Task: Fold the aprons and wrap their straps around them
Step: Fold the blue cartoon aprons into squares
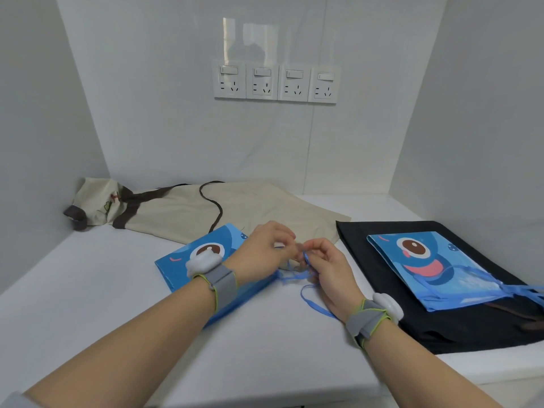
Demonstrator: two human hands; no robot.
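My left hand (266, 245) and right hand (322, 260) both pinch the thin blue straps (294, 273), fingers curled close together; the folded blue apron (188, 260) lies under my left wrist, its long axis running from near my left forearm away toward the fingertips; I judge the tangled straps could knot, or tugging could drag the fold open.

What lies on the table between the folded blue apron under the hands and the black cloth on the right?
In the head view, the right hand and tangled blue straps on bare white table.
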